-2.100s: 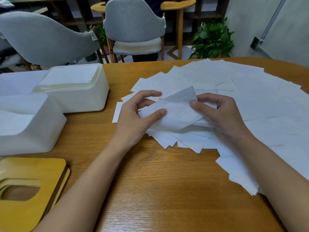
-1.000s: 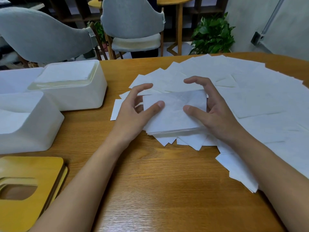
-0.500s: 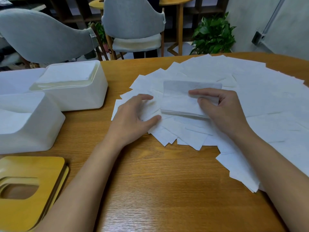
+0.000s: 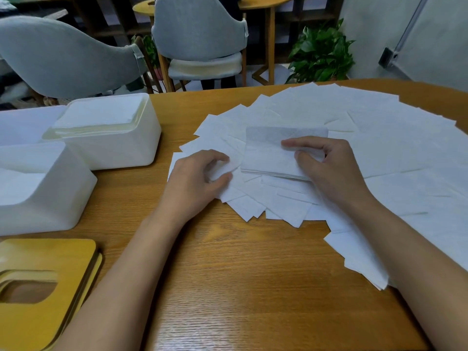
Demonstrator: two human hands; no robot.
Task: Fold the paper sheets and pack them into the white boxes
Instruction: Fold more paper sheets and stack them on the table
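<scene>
Nearest, at the left edge of the table (image 4: 240, 287), lie two yellow lids (image 4: 38, 274), one on the other, each with an opening in the middle. Both bare forearms reach forward over the wood.

The left hand (image 4: 197, 181) rests on the near edge of the loose sheets (image 4: 392, 153). Its fingers are curled and, together with the thumb, they pinch the corner of one sheet. Just beside it, the right hand (image 4: 326, 168) holds a folded stack (image 4: 266, 158) by its right end. The index finger lies stretched on top, the other fingers are curled behind, and the thumb presses the top near the edge. The stack sits a little above the sheets and is not in a box. Its upper flap stands up slightly.

The sheets spread like a wide fan over the right half of the table, overlapping each other.

On the left stand two white boxes. The near box (image 4: 50, 198) is just behind the lids; what it contains I cannot tell. The far box (image 4: 141, 148) is touching it and is filled with folded paper up to the rim.

Behind the table are two grey chairs (image 4: 200, 34) and a green plant (image 4: 321, 51).
</scene>
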